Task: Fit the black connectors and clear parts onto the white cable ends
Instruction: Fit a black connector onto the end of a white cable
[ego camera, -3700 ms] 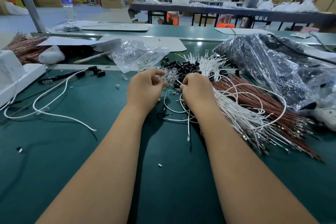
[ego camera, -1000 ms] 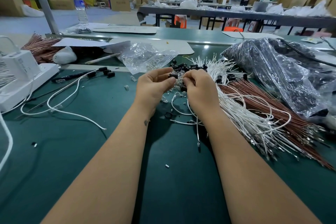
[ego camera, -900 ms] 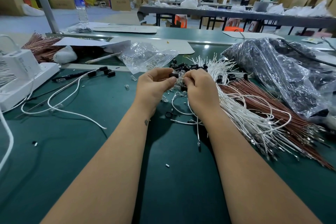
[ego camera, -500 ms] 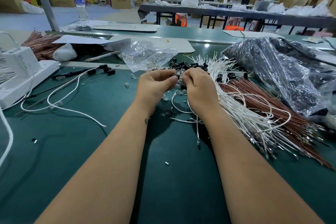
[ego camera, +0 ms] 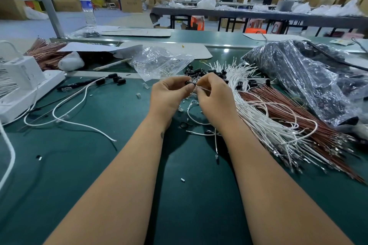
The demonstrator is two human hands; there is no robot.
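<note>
My left hand [ego camera: 169,95] pinches a small black connector [ego camera: 188,83] between thumb and fingers. My right hand [ego camera: 214,95] faces it, fingertips almost touching, and pinches the end of a white cable [ego camera: 203,89] that loops down to the green mat. Just behind the hands lies a pile of black connectors [ego camera: 199,71] and loose clear parts [ego camera: 192,96]. A fan of white cables [ego camera: 264,123] spreads to the right. One finished white cable [ego camera: 79,105] with black ends lies at the left.
A clear bag of clear parts [ego camera: 159,61] sits behind my left hand. Brown wires [ego camera: 310,123] lie beside the white ones, under a big dark plastic bag [ego camera: 302,77]. A white power strip [ego camera: 25,87] stands at the left. Small bits dot the green mat [ego camera: 99,165].
Both hands have lifted slightly off the mat and stayed fingertip to fingertip; the black connector now shows at my left fingertips against the cable end.
</note>
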